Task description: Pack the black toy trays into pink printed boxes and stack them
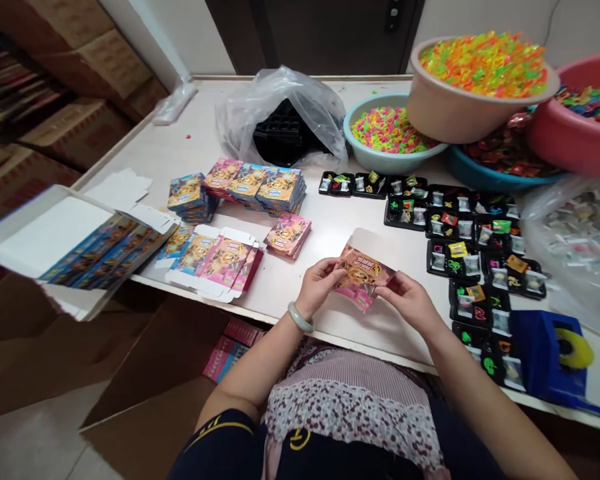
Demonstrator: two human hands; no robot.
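Both my hands hold one small pink printed carton (363, 275) just above the table's near edge. My left hand (317, 285), with a pale green bangle on the wrist, pinches its left side. My right hand (409, 300) grips its right side. The carton's white top flap stands open, pointing away from me. Flat printed cartons (219, 259) lie to the left of my hands. Stacks of folded cartons (253, 183) sit farther back. Black trays (460, 257) holding small colourful pieces and clear packets lie to the right.
A blue tape dispenser (550, 357) sits at the near right. Basins of bright plastic pieces (480, 80) stand at the back right. A clear bag (285, 120) covers black trays at the back. An open white box (55, 247) of cartons overhangs the table's left edge. Brown boxes line the left wall.
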